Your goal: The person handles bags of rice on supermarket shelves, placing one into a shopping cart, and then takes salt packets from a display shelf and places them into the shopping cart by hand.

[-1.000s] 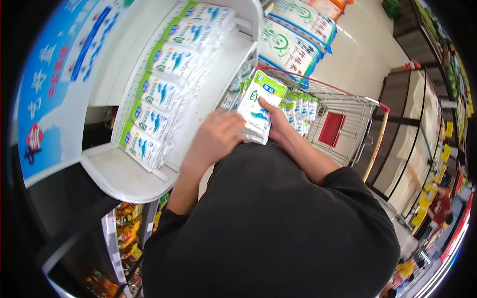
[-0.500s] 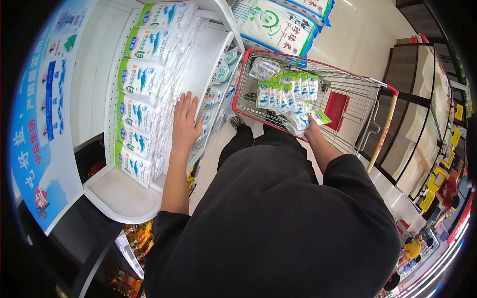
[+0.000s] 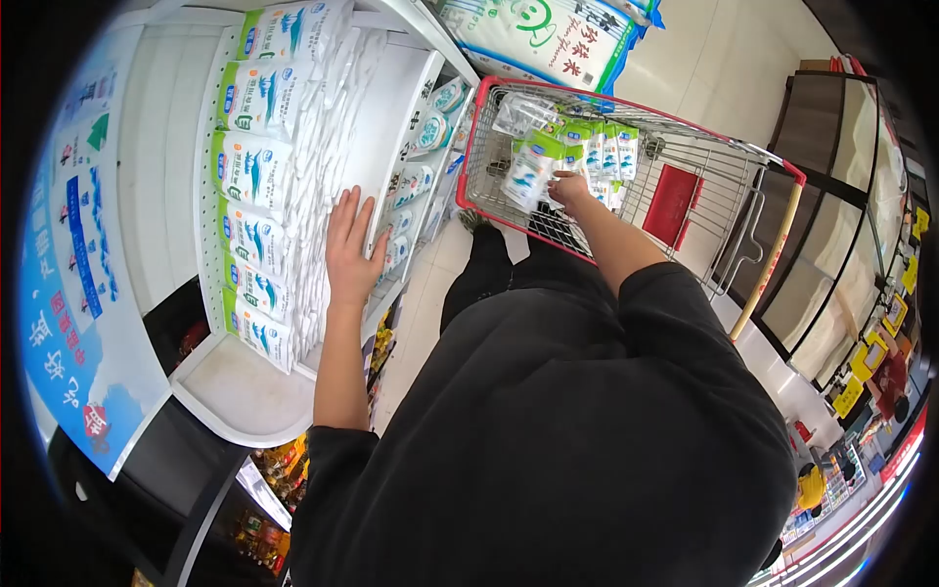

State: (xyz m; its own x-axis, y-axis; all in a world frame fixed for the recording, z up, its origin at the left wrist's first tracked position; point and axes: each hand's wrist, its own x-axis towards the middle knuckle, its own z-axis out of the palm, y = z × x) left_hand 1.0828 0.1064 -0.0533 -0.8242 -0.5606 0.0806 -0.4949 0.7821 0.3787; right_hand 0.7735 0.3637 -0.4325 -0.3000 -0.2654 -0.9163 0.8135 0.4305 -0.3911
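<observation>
My right hand (image 3: pixel 570 190) is over the shopping cart (image 3: pixel 468 147), gripping a white and green bag of salt (image 3: pixel 529 180) by its edge. The bag is tilted and slightly blurred, above more salt bags (image 3: pixel 611 149) heaped in the cart. My left hand (image 3: pixel 350 252) lies flat with its fingers apart on the white shelf (image 3: pixel 377 117), holding nothing. Beside it, rows of similar salt bags (image 3: pixel 252 174) stand packed along the shelf; my fingertips are close to their right side.
Large rice sacks (image 3: pixel 548 44) are stacked beyond the cart. A blue banner (image 3: pixel 83 323) hangs at the left. Below the shelf are bottles with yellow labels (image 3: pixel 284 465). Dark display racks (image 3: pixel 812 215) stand at the right, beyond the cart handle (image 3: pixel 768 259).
My right hand has moved left and farther into the cart with the salt bag, which is now raised over the heap. My left hand stays on the shelf. The view has shifted slightly.
</observation>
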